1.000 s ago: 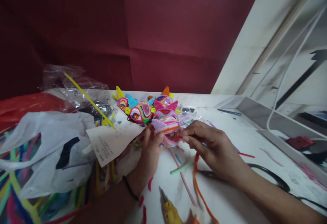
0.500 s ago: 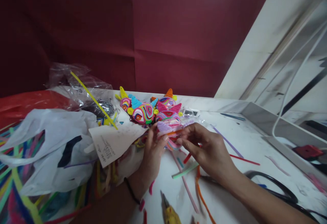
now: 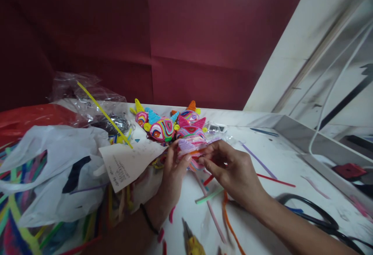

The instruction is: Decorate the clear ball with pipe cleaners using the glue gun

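Note:
My left hand (image 3: pixel 172 177) grips a small pink and lilac pipe-cleaner figure (image 3: pixel 191 146) from its left side. My right hand (image 3: pixel 233 171) pinches the same figure from the right, thumb and forefinger at its lower edge. Just behind the figure lies a cluster of finished pipe-cleaner figures (image 3: pixel 166 125) with coloured horns. Loose pipe cleaners lie under my right hand: a red one (image 3: pixel 274 180), an orange one (image 3: pixel 230 224), a pale green one (image 3: pixel 208 195) and a pink one (image 3: pixel 211 212).
A white plastic bag (image 3: pixel 55 165) and a paper slip (image 3: pixel 128 162) lie at the left, with a clear bag (image 3: pixel 87 96) and a yellow pipe cleaner (image 3: pixel 101 113) behind. A yellow glue gun tip (image 3: pixel 194 243) sits at the bottom. Black scissors (image 3: pixel 314 208) lie right.
My right hand has let the red pipe cleaner drop to the table and shifted its fingers onto the figure. The left hand keeps its grip.

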### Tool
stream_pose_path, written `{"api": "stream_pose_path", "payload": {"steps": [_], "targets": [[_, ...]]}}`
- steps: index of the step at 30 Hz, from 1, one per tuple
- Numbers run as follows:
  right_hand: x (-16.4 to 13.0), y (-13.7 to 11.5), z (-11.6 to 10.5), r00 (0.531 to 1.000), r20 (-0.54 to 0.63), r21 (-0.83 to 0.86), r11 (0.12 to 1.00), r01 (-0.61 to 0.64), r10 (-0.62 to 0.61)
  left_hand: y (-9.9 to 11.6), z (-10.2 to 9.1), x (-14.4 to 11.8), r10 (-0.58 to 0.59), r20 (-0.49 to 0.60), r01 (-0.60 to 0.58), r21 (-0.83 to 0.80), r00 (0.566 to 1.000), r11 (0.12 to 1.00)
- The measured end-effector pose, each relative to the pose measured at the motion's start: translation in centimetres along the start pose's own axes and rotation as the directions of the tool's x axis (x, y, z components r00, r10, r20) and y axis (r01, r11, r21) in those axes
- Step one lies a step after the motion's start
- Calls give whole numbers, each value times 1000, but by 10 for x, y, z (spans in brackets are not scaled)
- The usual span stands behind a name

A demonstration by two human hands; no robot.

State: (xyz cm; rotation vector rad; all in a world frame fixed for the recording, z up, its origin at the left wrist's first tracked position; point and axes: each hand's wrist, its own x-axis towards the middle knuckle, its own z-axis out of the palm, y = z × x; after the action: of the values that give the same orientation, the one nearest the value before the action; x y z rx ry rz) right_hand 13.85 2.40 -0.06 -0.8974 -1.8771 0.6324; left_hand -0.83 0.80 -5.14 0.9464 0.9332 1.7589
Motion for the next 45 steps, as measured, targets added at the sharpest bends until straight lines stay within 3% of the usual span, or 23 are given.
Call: {"api": "stream_pose_path", "payload": {"steps": [11,20,45], "targets": [[2,-3,1,999,-24,-25,999,29,-30,-8,-2,2,-41,6,41,-22,999,999],[1,-3,2,999,-33,-57,997,42,-43,-26,-10,6,-40,85,48,-96,996,994],[-1,0,7,999,-11,-107,994,31,-32,-16,-5,2,1,23,-1,15,1000,1000]]}}
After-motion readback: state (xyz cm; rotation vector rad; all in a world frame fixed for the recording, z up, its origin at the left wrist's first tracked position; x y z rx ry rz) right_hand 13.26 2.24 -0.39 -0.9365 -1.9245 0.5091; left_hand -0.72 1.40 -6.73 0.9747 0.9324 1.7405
